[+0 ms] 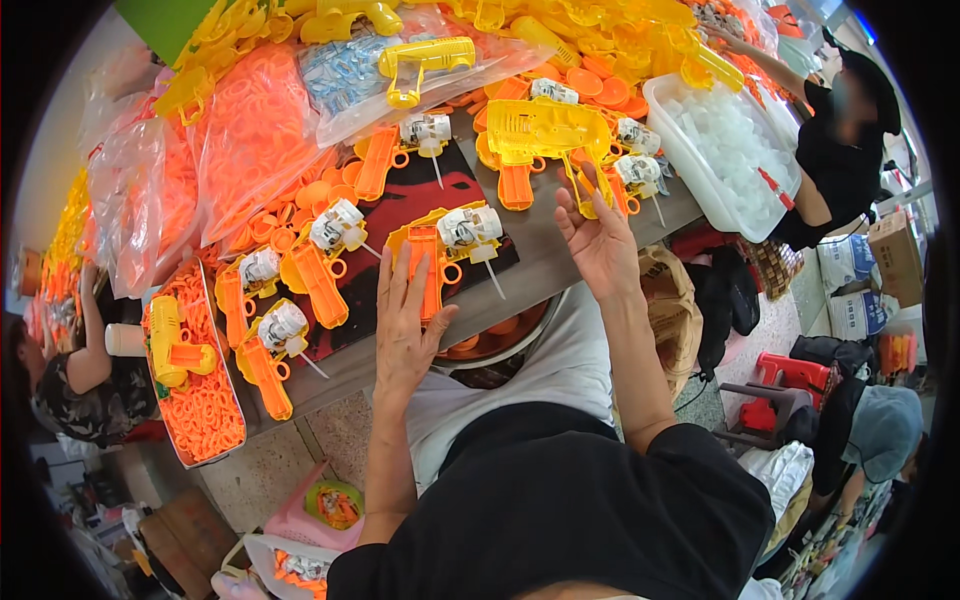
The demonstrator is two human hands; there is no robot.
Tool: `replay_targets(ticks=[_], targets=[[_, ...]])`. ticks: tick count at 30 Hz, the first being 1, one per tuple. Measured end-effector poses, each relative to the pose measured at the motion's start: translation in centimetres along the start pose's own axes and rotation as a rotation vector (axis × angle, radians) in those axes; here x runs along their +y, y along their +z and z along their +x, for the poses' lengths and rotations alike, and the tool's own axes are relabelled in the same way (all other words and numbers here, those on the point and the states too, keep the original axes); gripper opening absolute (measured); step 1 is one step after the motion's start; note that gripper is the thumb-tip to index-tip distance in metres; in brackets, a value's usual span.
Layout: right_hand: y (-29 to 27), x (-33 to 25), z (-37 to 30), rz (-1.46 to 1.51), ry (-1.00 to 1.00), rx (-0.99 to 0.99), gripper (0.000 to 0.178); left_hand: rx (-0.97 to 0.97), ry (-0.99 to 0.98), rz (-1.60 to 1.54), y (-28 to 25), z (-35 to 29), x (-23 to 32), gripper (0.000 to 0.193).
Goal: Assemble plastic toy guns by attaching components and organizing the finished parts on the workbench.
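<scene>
My left hand (402, 325) lies flat with its fingers stretched out, touching the orange grip of a half-assembled toy gun (424, 265). A white printed barrel piece (470, 226) with a thin white rod sits in that gun's yellow shell. My right hand (602, 245) is raised with its fingers apart, close to the handle of a yellow shell half (548, 128). Whether its fingertips touch that handle, I cannot tell. Several similar half-built guns stand around, such as an orange one (320, 285) to the left and another toy gun (380, 160) farther back.
Bags of orange rings (255, 150) and a heap of yellow shells (600, 35) line the table's far side. A white tub (690, 160) of translucent pieces stands right, a tray (210, 400) of orange parts left. People work at both sides.
</scene>
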State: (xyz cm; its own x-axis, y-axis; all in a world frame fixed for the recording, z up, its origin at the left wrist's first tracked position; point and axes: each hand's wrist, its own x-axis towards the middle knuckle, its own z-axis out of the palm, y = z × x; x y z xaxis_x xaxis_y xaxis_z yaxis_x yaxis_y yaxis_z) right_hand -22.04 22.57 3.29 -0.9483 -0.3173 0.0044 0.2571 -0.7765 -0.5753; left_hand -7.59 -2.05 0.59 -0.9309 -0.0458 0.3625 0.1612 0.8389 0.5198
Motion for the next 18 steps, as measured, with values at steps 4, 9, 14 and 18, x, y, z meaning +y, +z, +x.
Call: replay_targets(ticks=[4,9,14,18], targets=[[-0.4,-0.2,-0.1,-0.003,-0.003,0.004,0.048,-0.007,-0.004,0.02,0.1,0.1,0.2,0.072],[-0.6,-0.4,-0.3,-0.018,-0.011,0.041,0.047,-0.017,-0.019,0.021,-0.3,0.0,0.3,0.072],[-0.7,-1.1,1.0,-0.044,-0.027,-0.014,0.048,-0.012,-0.017,-0.006,-0.4,0.0,0.6,0.075],[1.1,-1.7,5.9,-0.054,0.006,-0.081,0.048,-0.015,-0.037,-0.015,-0.5,0.2,0.6,0.079]])
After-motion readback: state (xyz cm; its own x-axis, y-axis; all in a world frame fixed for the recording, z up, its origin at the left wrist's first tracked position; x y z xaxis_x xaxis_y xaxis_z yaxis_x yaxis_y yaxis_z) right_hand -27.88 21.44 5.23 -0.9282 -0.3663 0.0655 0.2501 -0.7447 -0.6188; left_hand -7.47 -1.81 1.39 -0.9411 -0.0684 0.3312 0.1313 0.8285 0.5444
